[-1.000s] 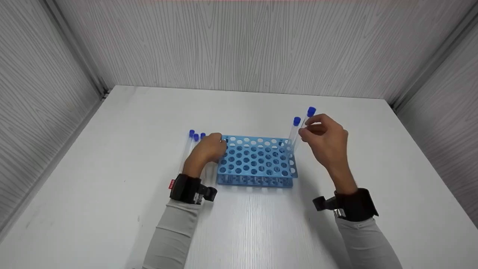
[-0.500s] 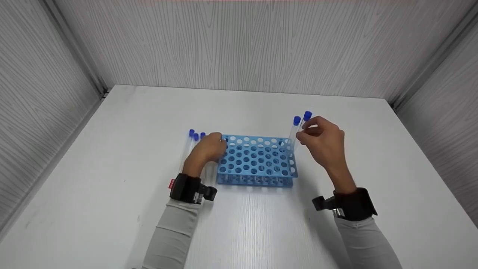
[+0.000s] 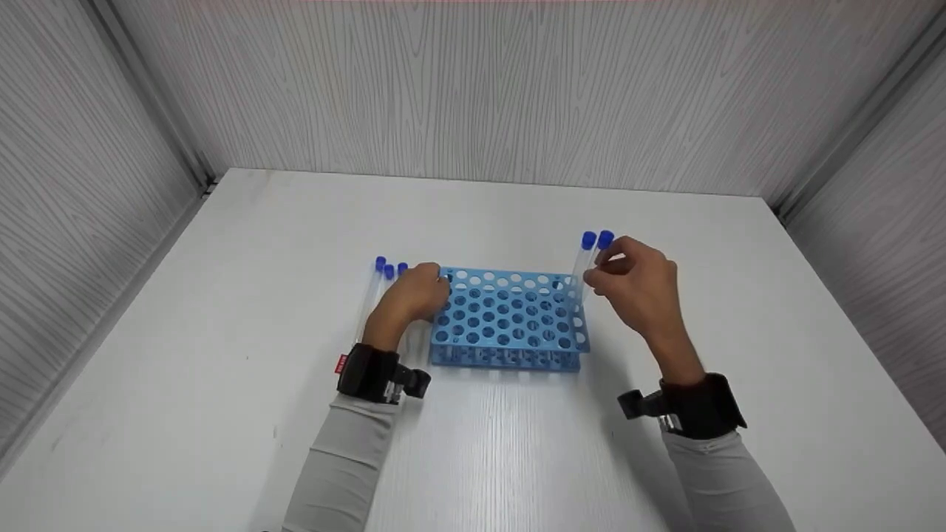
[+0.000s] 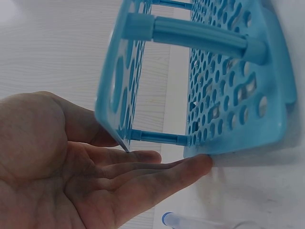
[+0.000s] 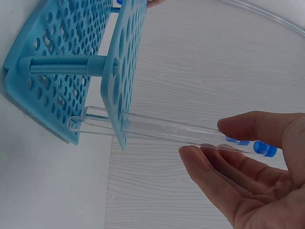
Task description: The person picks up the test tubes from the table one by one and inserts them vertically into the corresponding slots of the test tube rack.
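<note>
- Tube placing looks like the step in hand: a thin see-through held tube [image 3: 597, 257] sits between the thumb and fingers of the right hand [image 3: 640, 287], pinched near its blue cap [image 3: 606, 239].
- Its foot is through the top plate [image 5: 108, 83] of the blue rack [image 3: 510, 330], at the rack's right end. The right wrist view shows the round tip close to the lower plate [image 5: 52, 86]; whether it touches there, or which hole it meets, I cannot tell.
- Another tube [image 3: 579, 270] stands just beside it in the rack, the two caps nearly level in the head view.
- Left hand [image 4: 95, 176]: fingers laid fairly straight along the rack's left end, thumb at the top plate's edge. It seems to steady the rack rather than grasp it.
- Three capped tubes [image 3: 369, 295] lie on the worktop [image 3: 488, 458] left of the rack, partly hidden by the left hand and wrist.
- Next, the move probably calls for a straight push down until the tip is seated, then a loosened pinch that does not knock the neighbouring tube.
- Steady left fingers matter meanwhile, as the rack could slide or tip if the tip catches off-centre.
</note>
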### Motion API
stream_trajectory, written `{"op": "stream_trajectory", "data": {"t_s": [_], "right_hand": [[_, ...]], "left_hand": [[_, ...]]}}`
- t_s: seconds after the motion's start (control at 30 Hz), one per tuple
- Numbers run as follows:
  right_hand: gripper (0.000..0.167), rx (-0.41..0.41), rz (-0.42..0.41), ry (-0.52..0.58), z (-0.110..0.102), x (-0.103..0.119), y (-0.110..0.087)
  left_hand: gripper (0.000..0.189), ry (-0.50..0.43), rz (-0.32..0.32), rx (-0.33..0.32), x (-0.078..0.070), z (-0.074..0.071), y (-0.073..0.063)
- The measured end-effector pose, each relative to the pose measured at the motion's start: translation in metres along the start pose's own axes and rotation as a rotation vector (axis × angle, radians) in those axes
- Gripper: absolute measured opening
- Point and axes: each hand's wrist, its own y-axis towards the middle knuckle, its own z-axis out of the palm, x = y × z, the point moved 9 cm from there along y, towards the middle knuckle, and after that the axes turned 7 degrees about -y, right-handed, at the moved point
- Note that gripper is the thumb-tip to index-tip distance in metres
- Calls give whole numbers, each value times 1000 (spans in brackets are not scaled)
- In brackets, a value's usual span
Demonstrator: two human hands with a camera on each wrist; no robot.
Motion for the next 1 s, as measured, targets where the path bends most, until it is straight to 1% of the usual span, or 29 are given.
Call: {"op": "stream_trajectory", "data": {"t_s": [0.13,0.33,0.57,0.73,0.9,1.0], "right_hand": [[20,44,24,-16,5,-1,0],[23,88,42,-36,10,-3,0],[25,126,71,-41,14,-5,0],[27,143,83,-58,16,-6,0],[26,139,74,-85,17,-5,0],[26,141,71,-96,18,-5,0]], "left_hand": [[52,-6,-3,2,0,0,-1],[52,11,-9,2,1,0,-1],[53,-16,-27,11,2,1,0],[52,-18,-23,8,2,1,0],[51,-16,6,-6,1,0,0],[50,-17,11,-9,1,0,0]]}}
